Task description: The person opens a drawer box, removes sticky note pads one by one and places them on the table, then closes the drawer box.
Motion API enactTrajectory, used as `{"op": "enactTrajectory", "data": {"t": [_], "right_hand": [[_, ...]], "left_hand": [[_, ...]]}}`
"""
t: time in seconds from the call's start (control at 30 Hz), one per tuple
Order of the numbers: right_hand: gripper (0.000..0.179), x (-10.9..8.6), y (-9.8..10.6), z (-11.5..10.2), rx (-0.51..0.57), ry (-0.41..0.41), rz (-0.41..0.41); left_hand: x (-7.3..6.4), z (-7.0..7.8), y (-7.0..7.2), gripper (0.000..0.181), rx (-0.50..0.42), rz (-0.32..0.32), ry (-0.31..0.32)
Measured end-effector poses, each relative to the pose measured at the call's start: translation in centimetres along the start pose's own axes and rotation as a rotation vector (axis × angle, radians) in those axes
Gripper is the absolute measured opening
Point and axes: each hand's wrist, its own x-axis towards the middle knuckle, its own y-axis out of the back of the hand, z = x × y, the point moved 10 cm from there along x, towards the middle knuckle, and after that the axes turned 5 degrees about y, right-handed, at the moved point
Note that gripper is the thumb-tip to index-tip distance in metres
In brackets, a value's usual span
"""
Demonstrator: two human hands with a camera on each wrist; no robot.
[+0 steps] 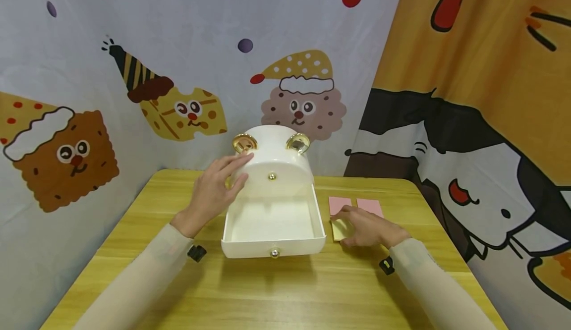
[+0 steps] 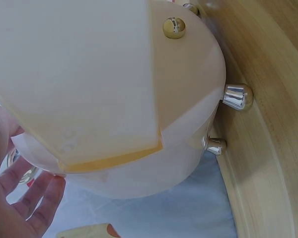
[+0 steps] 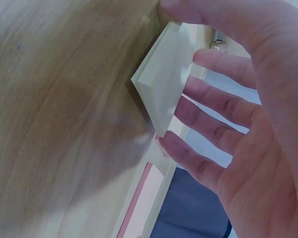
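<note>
A white round-topped storage box [image 1: 274,144] stands on the table with its drawer [image 1: 274,248] pulled out and nothing in it. My left hand [image 1: 216,189] rests on the box's upper left edge. In the left wrist view its fingertips [image 2: 53,186] touch the rim beside the drawer. To the right of the drawer, my right hand [image 1: 368,226] holds a yellow sticky note pad [image 1: 341,230] by its edges. The right wrist view shows that pad [image 3: 164,74] tilted between the thumb and the fingertips, close over the wood.
Two pink sticky note pads [image 1: 340,204] lie side by side just behind the right hand. Gold rings [image 1: 245,143] sit on the box's top, and a gold knob [image 1: 274,253] marks the drawer front. Printed curtains [image 1: 200,23] hang behind the wooden table [image 1: 267,300].
</note>
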Motion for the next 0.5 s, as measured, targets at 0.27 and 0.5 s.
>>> {"op": "enactTrajectory", "data": {"t": [0.27, 0.5], "right_hand": [[0.064, -0.12, -0.13, -0.20, 0.012, -0.013, -0.003], [0.064, -0.22, 0.32, -0.32, 0.035, -0.009, 0.010]], "left_hand": [[-0.04, -0.02, -0.08, 0.054, -0.003, -0.002, -0.003], [0.06, 0.08, 0.00, 0.055, -0.004, 0.003, -0.008]]}}
